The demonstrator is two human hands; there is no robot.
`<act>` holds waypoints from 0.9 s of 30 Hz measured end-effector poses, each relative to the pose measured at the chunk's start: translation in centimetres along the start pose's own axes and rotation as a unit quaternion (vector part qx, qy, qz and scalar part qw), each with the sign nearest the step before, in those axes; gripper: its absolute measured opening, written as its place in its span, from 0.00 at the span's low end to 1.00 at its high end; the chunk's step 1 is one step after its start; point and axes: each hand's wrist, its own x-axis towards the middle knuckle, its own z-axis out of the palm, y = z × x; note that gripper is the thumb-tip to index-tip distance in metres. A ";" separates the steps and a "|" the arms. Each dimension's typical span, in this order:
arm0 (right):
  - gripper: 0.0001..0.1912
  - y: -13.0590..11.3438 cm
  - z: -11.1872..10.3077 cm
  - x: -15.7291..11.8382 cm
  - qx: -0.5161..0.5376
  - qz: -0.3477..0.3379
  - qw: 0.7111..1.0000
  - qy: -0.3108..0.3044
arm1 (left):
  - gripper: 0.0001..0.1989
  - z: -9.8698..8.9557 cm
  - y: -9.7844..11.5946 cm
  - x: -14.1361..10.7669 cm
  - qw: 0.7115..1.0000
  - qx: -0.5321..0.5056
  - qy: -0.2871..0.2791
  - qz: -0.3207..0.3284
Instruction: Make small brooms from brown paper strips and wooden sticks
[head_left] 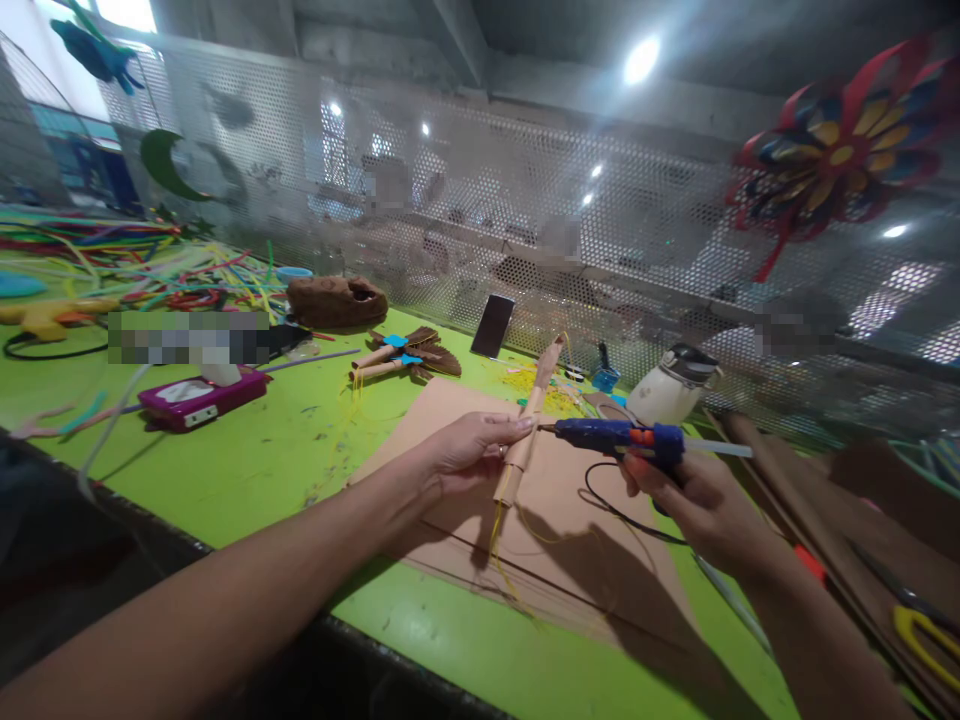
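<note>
Between its thumb and fingers my left hand [472,447] holds a rolled brown paper tube [517,468], tilted up and away, its top narrowing to a leaf-like tip. Yellow string [496,540] trails from the tube's lower end. My right hand [686,490] is wrapped round the grip of a blue hot glue gun [619,437], whose nozzle points left at the tube beside my left thumb. Whether the nozzle touches the paper I cannot tell. A clear glue stick [724,449] sticks out of the gun's back. Below both hands lie brown paper sheets [465,570].
Two similar tubes with blue bits and brown fans [401,355] lie at the back. A purple power strip [202,398] and coloured strips [112,245] are on the left. At right stand a white kettle-like jug [667,388] and yellow-handled scissors [926,640]. A perforated screen [450,220] rises behind.
</note>
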 end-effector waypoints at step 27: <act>0.17 -0.9 -0.6 -0.5 0.011 -0.007 0.999 -0.036 | 0.04 -0.4 -0.2 0.4 1.000 -0.009 0.022 0.009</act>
